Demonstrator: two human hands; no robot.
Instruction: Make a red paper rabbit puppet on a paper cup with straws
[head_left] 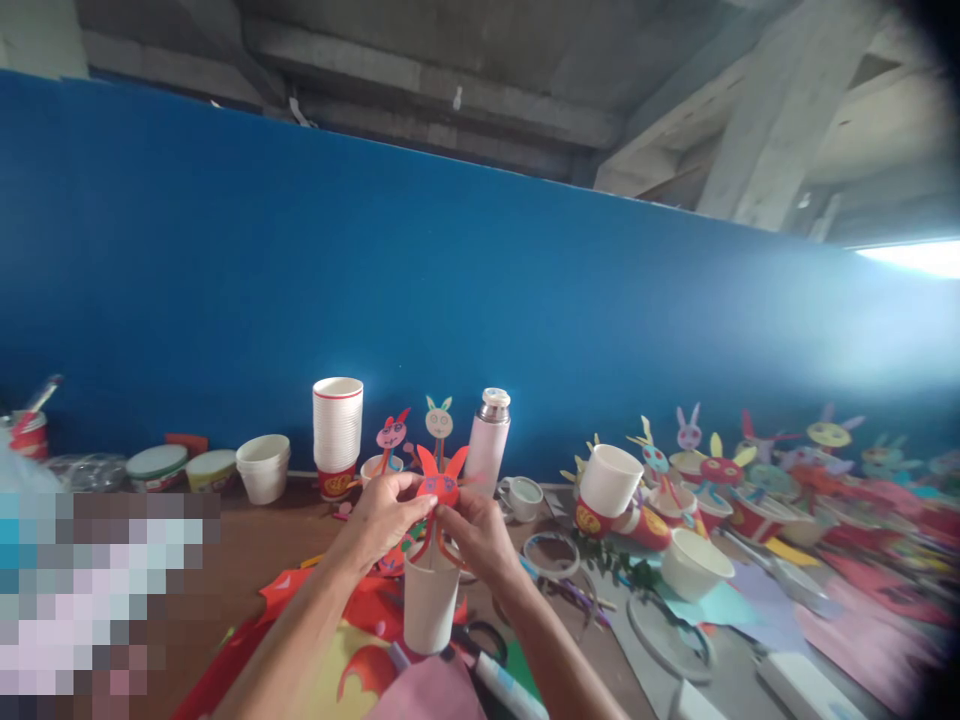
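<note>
Between my hands is a red paper figure [439,487] with pointed ears and a drawn face. My left hand [390,515] pinches its left side, thumb in front. On its right lower edge, the fingers of my right hand [474,525] are closed. Just below stands a white paper cup [431,605], with thin strips hanging from the figure toward its rim; whether they are fixed to the cup, I cannot tell. Behind my hands are a pink-faced paper figure [391,432] and a pale figure with green ears [439,420].
A tall stack of paper cups [337,425] and a pink thermos [487,440] stand near the blue wall [450,280]. Scissors [484,640] and coloured paper [427,690] lie in front. Rolls of tape [671,640] and several finished-looking rabbit cups [727,470] fill the right side.
</note>
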